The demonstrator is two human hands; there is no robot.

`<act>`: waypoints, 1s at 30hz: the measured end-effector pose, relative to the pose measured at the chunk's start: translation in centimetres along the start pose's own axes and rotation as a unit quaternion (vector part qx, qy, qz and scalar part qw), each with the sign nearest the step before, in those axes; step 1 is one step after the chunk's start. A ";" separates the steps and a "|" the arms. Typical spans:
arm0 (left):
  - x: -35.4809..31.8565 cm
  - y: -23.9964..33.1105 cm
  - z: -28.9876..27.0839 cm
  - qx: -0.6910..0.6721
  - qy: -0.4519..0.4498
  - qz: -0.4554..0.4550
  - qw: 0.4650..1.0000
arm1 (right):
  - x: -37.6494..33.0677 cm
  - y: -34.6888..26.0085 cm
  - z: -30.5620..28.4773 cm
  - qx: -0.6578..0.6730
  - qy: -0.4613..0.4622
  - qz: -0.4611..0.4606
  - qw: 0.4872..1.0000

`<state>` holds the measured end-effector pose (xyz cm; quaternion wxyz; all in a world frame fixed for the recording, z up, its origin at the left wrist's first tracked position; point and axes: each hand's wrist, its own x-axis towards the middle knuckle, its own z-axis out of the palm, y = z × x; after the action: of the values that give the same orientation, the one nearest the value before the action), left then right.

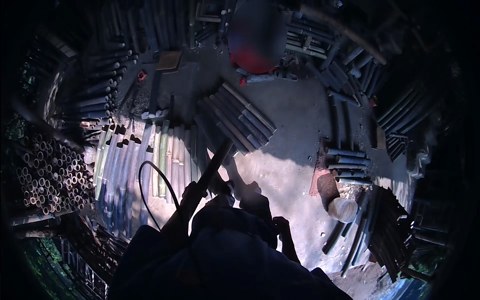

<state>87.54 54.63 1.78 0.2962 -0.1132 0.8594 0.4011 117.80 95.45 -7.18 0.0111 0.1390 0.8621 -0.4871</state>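
Down at the near edge, the person's left hand is wrapped around a dark bamboo pole, fingers curled tight on its lower part, and the pole slants up and to the right from that fist, its far tip reaching the near end of a fan of poles on the concrete floor. A thin black cable loops up in an arch just left of that hand and drops back toward the dark-clothed body. The right hand hangs lower and to the right, in deep shadow against the sunlit floor; it is apart from the pole, and whether its fingers are spread or closed cannot be told. One pole is in hand. Left of it, a row of about a dozen pale split bamboo slats lies side by side, running near to far. Beyond the pole's tip, roughly six or seven dark poles lie fanned together on a slant. At the far left, a large stack of cut bamboo shows its hollow round ends, too many to count. To the right, four or five short pieces lie in a small pile, with one pale round stump just near of them. A blurred red and dark figure sits at the far side.
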 end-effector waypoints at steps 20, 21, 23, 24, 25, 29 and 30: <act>20.1 26.5 10.8 0.237 0.038 0.205 0.949 | 57.1 -20.4 -22.2 0.403 -0.193 0.148 0.882; 21.4 30.8 11.6 0.218 0.049 0.216 0.950 | 59.5 -19.9 -23.8 0.310 -0.176 0.086 0.930; 22.9 34.1 10.7 0.229 0.069 0.216 0.947 | 63.2 -21.4 -24.8 0.226 -0.181 0.010 0.957; 23.5 35.0 10.2 0.241 0.075 0.220 0.942 | 64.4 -22.9 -25.4 0.190 -0.190 -0.011 0.963; 24.1 35.5 9.8 0.243 0.082 0.214 0.943 | 65.3 -24.7 -26.0 0.152 -0.198 -0.031 0.968; 27.0 40.1 11.3 0.143 0.162 0.142 0.966 | 69.2 -28.7 -26.5 -0.019 -0.118 -0.270 0.955; 27.9 40.5 11.2 0.131 0.187 0.145 0.963 | 70.3 -29.5 -26.1 -0.016 -0.122 -0.274 0.954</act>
<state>52.41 90.69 4.62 0.0806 -0.0203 0.9518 0.2951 45.87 119.22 20.36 -0.0155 -0.1626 0.8668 -0.4712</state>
